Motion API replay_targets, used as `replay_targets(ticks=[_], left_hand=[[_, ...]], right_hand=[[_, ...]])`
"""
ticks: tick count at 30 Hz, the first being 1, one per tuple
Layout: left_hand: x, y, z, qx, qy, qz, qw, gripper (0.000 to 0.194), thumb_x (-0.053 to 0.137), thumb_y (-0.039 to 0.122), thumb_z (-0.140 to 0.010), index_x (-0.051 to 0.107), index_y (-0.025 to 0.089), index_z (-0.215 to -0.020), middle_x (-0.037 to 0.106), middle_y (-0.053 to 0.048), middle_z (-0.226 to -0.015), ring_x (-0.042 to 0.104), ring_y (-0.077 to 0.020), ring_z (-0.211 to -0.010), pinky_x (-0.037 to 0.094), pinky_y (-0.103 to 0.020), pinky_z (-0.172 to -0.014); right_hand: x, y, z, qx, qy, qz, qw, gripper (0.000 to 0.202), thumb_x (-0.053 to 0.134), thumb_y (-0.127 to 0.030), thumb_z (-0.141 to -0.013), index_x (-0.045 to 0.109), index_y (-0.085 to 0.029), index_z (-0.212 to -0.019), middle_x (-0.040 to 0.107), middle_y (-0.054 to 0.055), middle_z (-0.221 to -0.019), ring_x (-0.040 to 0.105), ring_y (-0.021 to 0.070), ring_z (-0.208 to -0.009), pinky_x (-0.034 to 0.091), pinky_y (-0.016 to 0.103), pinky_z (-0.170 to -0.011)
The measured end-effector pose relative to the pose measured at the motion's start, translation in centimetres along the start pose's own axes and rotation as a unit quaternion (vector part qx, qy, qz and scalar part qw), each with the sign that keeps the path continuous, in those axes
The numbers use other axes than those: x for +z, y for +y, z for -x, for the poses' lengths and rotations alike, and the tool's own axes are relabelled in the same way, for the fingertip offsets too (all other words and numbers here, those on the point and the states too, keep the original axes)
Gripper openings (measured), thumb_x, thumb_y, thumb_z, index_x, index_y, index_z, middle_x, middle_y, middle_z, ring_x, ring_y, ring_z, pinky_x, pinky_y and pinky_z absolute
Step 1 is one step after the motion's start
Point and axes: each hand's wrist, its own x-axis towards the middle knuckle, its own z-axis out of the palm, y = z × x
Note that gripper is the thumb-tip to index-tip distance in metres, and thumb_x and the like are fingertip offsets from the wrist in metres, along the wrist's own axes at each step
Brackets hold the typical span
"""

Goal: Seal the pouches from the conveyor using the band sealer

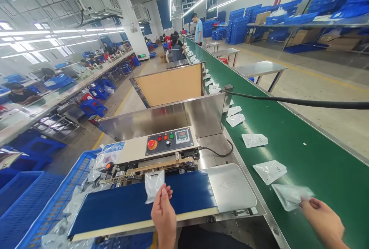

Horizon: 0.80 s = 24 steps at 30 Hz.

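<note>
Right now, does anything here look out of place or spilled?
One small thing: a white scrap lies loose on the green belt, to the right of the row of white pouches, like stray litter. I see no spill.

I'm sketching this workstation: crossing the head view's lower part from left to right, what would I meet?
Blue slotted plastic crate, bare left hand, flat arrow-marked silver metal plate, white plastic pouch, bare right hand at that pouch.
</note>
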Motion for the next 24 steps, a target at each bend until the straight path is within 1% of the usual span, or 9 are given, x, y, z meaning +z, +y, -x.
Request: replay_targets(ticks=[2, 3, 6, 9, 12, 14, 17, 21, 24], left_hand=[[2.2, 0.5, 1.2, 0.011, -0.061, -0.011, 0.998, 0.070, 0.075, 0.076, -0.084, 0.081, 0.013, -0.115, 0.085, -0.016, -0.102, 0.081, -0.0284, -0.085, 0.067, -0.041, -0.079], [3.4, 0.8, 1.9, 0.020, -0.103, -0.018, 0.994, 0.069, 0.073, 0.075, -0.087, 0.081, 0.013, -0.116, 0.085, -0.017, -0.103, 0.081, -0.0289, -0.086, 0.068, -0.042, -0.079], [7.1, 1.9, 4.2, 0.082, -0.250, -0.055, 0.963, 0.057, 0.068, 0.066, -0.096, 0.082, 0.016, -0.120, 0.085, -0.018, -0.112, 0.082, -0.0308, -0.100, 0.067, -0.044, -0.090], [10.2, 3.3, 6.0, 0.176, -0.353, -0.096, 0.914, 0.051, 0.068, 0.057, -0.099, 0.080, 0.020, -0.131, 0.080, -0.018, -0.133, 0.075, -0.0334, -0.124, 0.061, -0.045, -0.107], [11.8, 4.3, 7.0, 0.201, -0.420, -0.103, 0.879, 0.046, 0.060, 0.056, -0.104, 0.083, 0.020, -0.123, 0.084, -0.014, -0.120, 0.076, -0.0304, -0.112, 0.060, -0.040, -0.101], [11.8, 4.4, 7.3, 0.172, -0.437, -0.100, 0.877, 0.052, 0.050, 0.057, -0.108, 0.085, 0.019, -0.103, 0.082, -0.009, -0.093, 0.072, -0.0238, -0.087, 0.057, -0.032, -0.083], [10.5, 3.5, 7.4, 0.113, -0.404, -0.089, 0.903, 0.061, 0.048, 0.063, -0.108, 0.078, 0.017, -0.082, 0.069, -0.004, -0.071, 0.056, -0.0169, -0.067, 0.043, -0.027, -0.064], [9.2, 2.0, 6.8, 0.075, -0.377, -0.073, 0.920, 0.058, 0.055, 0.064, -0.104, 0.073, 0.016, -0.077, 0.061, -0.001, -0.067, 0.047, -0.0147, -0.065, 0.035, -0.027, -0.061], [10.0, 1.0, 5.4, -0.011, -0.322, -0.047, 0.946, 0.054, 0.073, 0.062, -0.090, 0.067, 0.017, -0.061, 0.054, 0.001, -0.059, 0.043, -0.0135, -0.062, 0.031, -0.026, -0.058]], right_hand=[[-0.3, -2.4, 1.9, 0.033, -0.022, -0.055, 0.998, 0.032, 0.060, -0.060, -0.070, 0.070, -0.030, -0.076, 0.078, 0.021, -0.082, 0.073, 0.0414, -0.075, 0.055, 0.056, -0.069], [-0.6, -3.9, 2.9, 0.014, -0.026, -0.082, 0.996, 0.034, 0.061, -0.061, -0.070, 0.071, -0.029, -0.080, 0.079, 0.018, -0.085, 0.074, 0.0398, -0.079, 0.057, 0.055, -0.073], [-1.7, -9.0, 6.2, -0.124, -0.040, -0.133, 0.983, 0.044, 0.066, -0.064, -0.075, 0.077, -0.025, -0.092, 0.082, 0.011, -0.088, 0.076, 0.0332, -0.083, 0.060, 0.046, -0.079], [-2.5, -13.5, 9.7, -0.240, -0.106, -0.171, 0.950, 0.038, 0.070, -0.061, -0.083, 0.080, -0.026, -0.093, 0.081, 0.005, -0.085, 0.074, 0.0247, -0.078, 0.060, 0.035, -0.076], [-1.8, -16.4, 12.8, -0.316, -0.202, -0.233, 0.897, 0.035, 0.073, -0.059, -0.087, 0.082, -0.025, -0.091, 0.078, 0.004, -0.077, 0.072, 0.0209, -0.071, 0.061, 0.031, -0.073], [-0.7, -17.1, 14.4, -0.315, -0.255, -0.289, 0.867, 0.042, 0.073, -0.061, -0.090, 0.083, -0.023, -0.104, 0.081, 0.007, -0.087, 0.074, 0.0216, -0.076, 0.063, 0.031, -0.076], [1.1, -17.0, 16.1, -0.257, -0.303, -0.335, 0.855, 0.060, 0.067, -0.068, -0.094, 0.079, -0.020, -0.127, 0.083, 0.012, -0.107, 0.076, 0.0227, -0.080, 0.065, 0.033, -0.074], [2.8, -16.9, 17.0, -0.257, -0.366, -0.289, 0.847, 0.052, 0.067, -0.070, -0.092, 0.083, -0.021, -0.100, 0.081, 0.009, -0.089, 0.073, 0.0248, -0.078, 0.062, 0.034, -0.073], [4.3, -17.9, 16.4, -0.213, -0.363, -0.256, 0.871, 0.049, 0.070, -0.068, -0.086, 0.078, -0.021, -0.078, 0.075, 0.006, -0.072, 0.066, 0.0224, -0.068, 0.056, 0.032, -0.066]])
